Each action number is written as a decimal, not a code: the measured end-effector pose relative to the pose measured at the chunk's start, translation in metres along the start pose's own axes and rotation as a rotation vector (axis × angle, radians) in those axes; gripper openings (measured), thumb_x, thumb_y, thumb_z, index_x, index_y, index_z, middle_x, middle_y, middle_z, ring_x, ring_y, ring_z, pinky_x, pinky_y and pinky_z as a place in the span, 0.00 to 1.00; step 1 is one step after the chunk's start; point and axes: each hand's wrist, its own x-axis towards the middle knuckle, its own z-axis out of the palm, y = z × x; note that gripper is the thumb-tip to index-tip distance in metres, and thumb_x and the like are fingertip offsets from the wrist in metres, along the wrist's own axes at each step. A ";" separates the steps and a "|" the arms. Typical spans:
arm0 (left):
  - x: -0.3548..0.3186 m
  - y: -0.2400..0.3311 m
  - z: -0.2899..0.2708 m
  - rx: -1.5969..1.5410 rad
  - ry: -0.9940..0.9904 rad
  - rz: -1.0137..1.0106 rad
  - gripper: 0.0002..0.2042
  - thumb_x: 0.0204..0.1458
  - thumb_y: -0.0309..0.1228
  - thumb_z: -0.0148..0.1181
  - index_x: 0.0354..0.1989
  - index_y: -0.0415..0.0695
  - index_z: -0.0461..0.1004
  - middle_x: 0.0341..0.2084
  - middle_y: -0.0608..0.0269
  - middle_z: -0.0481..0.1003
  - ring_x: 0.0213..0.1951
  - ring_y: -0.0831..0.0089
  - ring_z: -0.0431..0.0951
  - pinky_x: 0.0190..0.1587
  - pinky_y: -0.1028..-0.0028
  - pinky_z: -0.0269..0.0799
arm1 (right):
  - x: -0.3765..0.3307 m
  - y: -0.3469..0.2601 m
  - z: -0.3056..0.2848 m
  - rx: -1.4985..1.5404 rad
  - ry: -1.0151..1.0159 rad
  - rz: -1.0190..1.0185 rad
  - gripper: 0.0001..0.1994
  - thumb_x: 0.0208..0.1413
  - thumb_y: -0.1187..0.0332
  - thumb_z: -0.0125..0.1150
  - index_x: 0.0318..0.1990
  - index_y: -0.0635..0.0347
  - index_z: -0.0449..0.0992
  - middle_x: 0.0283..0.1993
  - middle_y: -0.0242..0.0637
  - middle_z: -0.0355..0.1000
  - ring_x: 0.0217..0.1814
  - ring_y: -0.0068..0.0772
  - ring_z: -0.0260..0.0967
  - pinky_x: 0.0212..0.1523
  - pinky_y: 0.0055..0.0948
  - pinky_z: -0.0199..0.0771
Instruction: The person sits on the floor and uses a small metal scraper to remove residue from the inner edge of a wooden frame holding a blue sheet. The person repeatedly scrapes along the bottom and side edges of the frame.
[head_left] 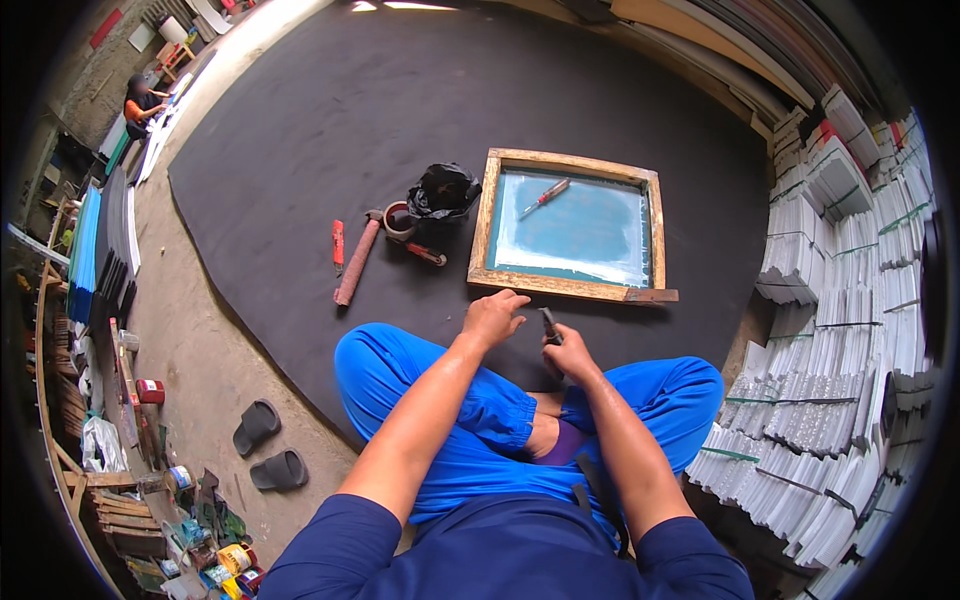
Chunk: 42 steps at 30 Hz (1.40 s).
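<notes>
A red cutter (338, 246) and a hammer (357, 262) are seen far left of the fingers. The left hand (492, 318) is loosely curled, holding nothing. A small dark tool (550, 325) is gripped by the right hand (570, 352), just below the wooden frame (568, 285). It should be held firmly and moved slowly.

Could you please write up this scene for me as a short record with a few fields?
Setting: person seated cross-legged on a dark mat
Left hand: open, fingers spread, holding nothing
Right hand: gripping a small dark tool
In front: wooden screen frame with a red-handled screwdriver on its mesh
Left of frame: black bag, tape roll, hammer
Right side: stacked white sheets
</notes>
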 end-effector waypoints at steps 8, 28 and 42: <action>-0.005 -0.020 0.005 0.205 -0.141 -0.015 0.07 0.50 0.37 0.63 0.32 0.51 0.84 0.33 0.63 0.79 0.39 0.58 0.82 0.41 0.59 0.79 | 0.012 0.006 0.042 -0.120 -0.166 0.029 0.09 0.50 0.77 0.59 0.41 0.63 0.73 0.25 0.34 0.72 0.24 0.26 0.72 0.24 0.29 0.73; 0.004 0.001 -0.028 0.350 -0.571 -0.630 0.29 0.39 0.53 0.77 0.47 0.47 0.83 0.46 0.57 0.82 0.51 0.61 0.82 0.49 0.64 0.78 | 0.030 0.002 -0.068 -0.302 0.368 0.326 0.19 0.59 0.59 0.60 0.40 0.73 0.77 0.32 0.54 0.78 0.33 0.50 0.80 0.37 0.45 0.76; 0.007 0.000 -0.020 0.252 -0.539 -0.633 0.28 0.41 0.54 0.75 0.46 0.47 0.83 0.46 0.57 0.82 0.51 0.59 0.81 0.50 0.63 0.77 | 0.048 -0.013 -0.075 -0.568 0.443 0.349 0.15 0.52 0.66 0.56 0.38 0.74 0.78 0.40 0.62 0.78 0.46 0.56 0.79 0.47 0.47 0.75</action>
